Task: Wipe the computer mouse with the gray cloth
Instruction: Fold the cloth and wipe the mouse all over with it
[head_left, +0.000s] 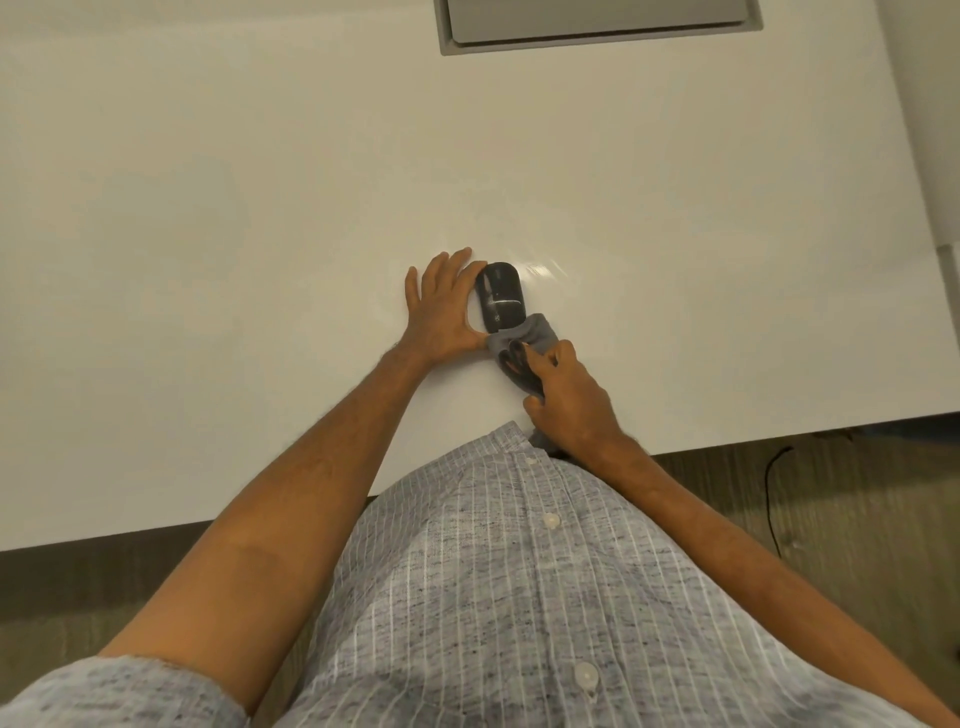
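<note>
Head view: my left hand (445, 304) lies spread on the bench (208, 234), steadying the mouse (500, 296); my right hand (569, 397) grips the gray cloth (524, 338), seemingly pressed against the mouse's near end.

Black computer mouse (500, 297) sits flat on the white desk (208, 234), near the front edge. Left hand (445, 306) lies on the desk beside it, fingers spread, index finger and thumb bracing the mouse's left side. Right hand (566, 395) is closed around the bunched gray cloth (524, 338); the cloth's far end touches the mouse's near end, possibly overlapping it slightly, hard to tell. The rest of the cloth trails back under the right palm. Gray recessed panel (597, 23) is set in the desk's far edge, well apart. A thin black cable (769, 499) runs on the floor at right.
</note>
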